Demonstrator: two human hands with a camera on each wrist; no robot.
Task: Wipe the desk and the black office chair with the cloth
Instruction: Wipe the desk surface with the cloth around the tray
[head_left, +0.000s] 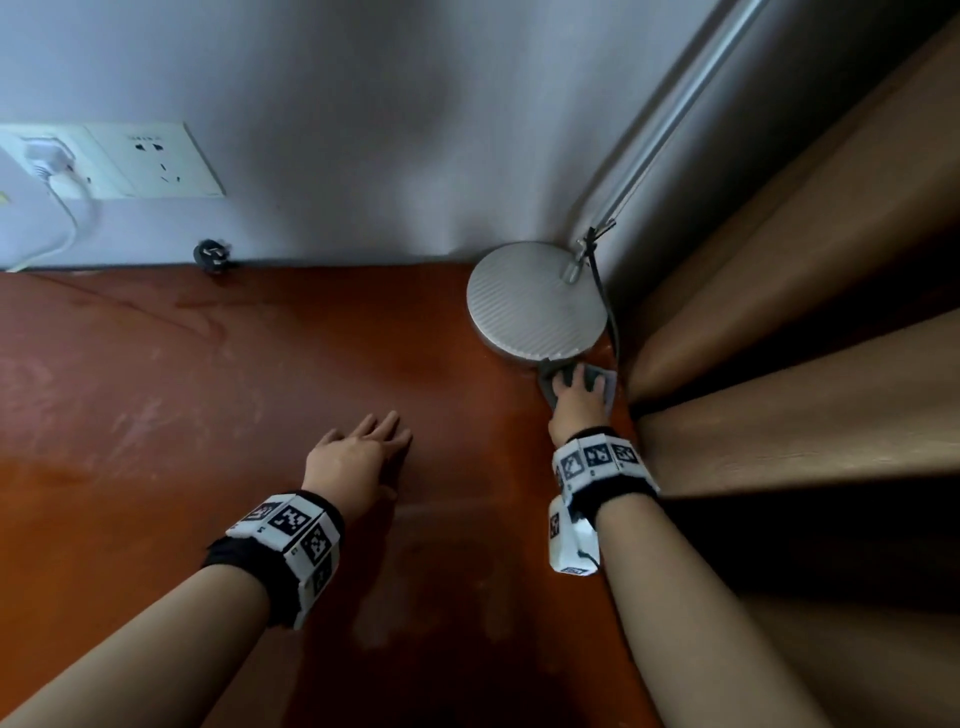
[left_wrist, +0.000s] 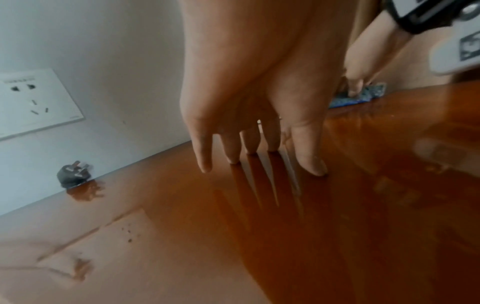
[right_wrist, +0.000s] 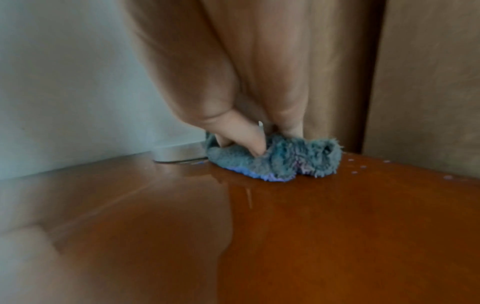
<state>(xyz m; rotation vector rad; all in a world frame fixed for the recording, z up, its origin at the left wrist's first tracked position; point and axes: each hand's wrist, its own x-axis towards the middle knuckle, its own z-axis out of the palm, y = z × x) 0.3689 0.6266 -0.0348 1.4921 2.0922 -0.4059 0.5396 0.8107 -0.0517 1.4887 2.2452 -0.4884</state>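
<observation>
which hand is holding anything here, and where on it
The right hand grips the fluffy grey-blue cloth from above, bunching its middle, beside the round silver lamp base. The left hand holds nothing, resting flat on the reddish-brown wooden desk.

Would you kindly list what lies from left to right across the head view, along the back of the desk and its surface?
White plug in the wall socket → loose black plug → left hand flat on the reddish-brown desk → round silver lamp base → right hand gripping the grey-blue cloth → tan curtain.
</observation>
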